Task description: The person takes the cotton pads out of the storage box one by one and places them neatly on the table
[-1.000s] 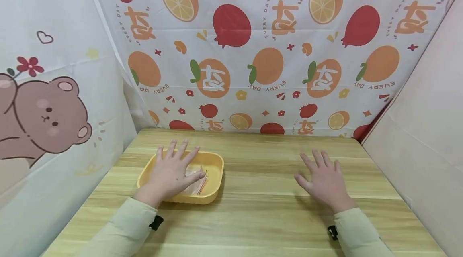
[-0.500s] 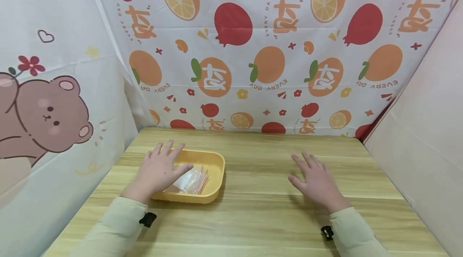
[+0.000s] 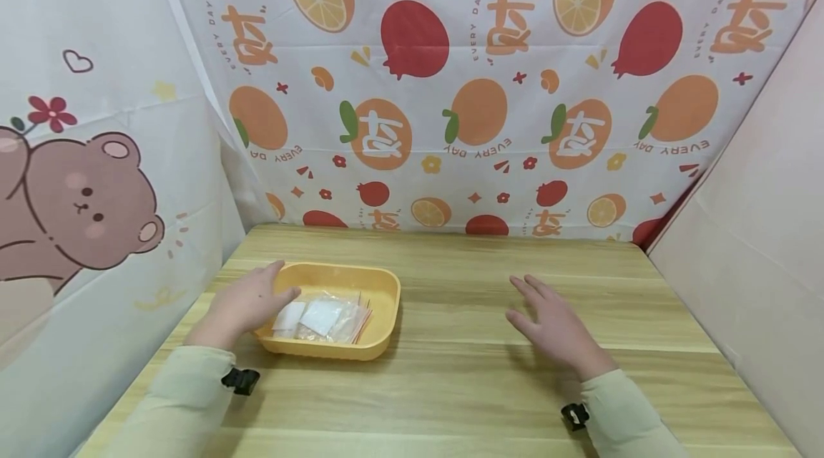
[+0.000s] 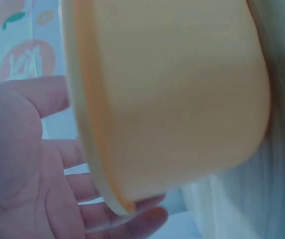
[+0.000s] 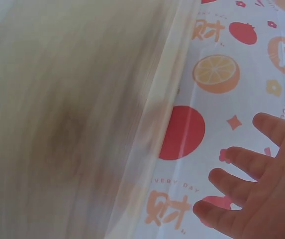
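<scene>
- A yellow, round-cornered, plastic-looking tray [image 3: 322,351] sat level on the left half of a pale wood-grain worktop [image 3: 463,379]; its raised walls probably served to keep the contents together.
- Inside, flat clear plastic packets with white patches and thin reddish edges [image 3: 325,316] lay overlapped towards the front left, with bare tray floor behind and to the right of them.
- The left hand [image 3: 239,306] was at the tray's left rim, thumb spread towards the inside, fingers extended and loose rather than clenched — it gripped nothing, and whether it touched the rim could not be told. That place perhaps let it reach either rim or packets.
- The right hand [image 3: 555,329] hung palm-down above the worktop, fingers loosely extended, holding nothing, well apart from the tray.
- Between tray and right hand ran a broad stretch of wood, giving sideways room; on the left, a narrower strip separated tray from worktop edge.
- At the back, the worktop ended at a white fruit-printed cloth [image 3: 415,111] — a likely limit on reaching farther.
</scene>
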Tool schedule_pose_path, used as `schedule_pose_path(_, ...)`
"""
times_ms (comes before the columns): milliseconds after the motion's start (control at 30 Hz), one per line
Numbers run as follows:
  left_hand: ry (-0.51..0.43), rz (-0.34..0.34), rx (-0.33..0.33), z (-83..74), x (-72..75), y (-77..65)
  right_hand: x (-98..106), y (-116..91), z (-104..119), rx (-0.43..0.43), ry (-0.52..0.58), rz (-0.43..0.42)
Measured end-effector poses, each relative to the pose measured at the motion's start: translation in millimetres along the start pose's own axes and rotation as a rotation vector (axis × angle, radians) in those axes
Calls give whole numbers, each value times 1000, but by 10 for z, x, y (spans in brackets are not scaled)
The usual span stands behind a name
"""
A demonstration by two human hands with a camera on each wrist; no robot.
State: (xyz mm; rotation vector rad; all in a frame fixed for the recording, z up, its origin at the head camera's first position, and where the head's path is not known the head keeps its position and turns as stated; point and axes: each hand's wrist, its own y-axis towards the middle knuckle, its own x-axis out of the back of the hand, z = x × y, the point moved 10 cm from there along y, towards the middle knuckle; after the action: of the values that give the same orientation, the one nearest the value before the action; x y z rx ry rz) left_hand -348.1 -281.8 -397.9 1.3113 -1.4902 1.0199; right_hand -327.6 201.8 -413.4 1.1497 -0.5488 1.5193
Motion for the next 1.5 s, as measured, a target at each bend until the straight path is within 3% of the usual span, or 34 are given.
schedule_pose_path(400,-186,74,97,394,-107,87,-55,58,137,-65,304,100)
schedule_pose_path(567,-343,93,119,517,-173,134,-139,77,185,-117,524,162)
schedule_pose_path(767,-568,126,126,559,-259,139,-250,127,309,-174,829,221)
schedule_pose_path(1000,-827,156,113,608,-355,130,-429,237,590,-206,1170,304)
schedule_pose_path(1133,-915,156,109,642,-394,129,-533,316,823,-181,1259,361)
schedule_pose_path(1500,-967,104,90,710,-440,136,-808,584,1440,-206,1363,464)
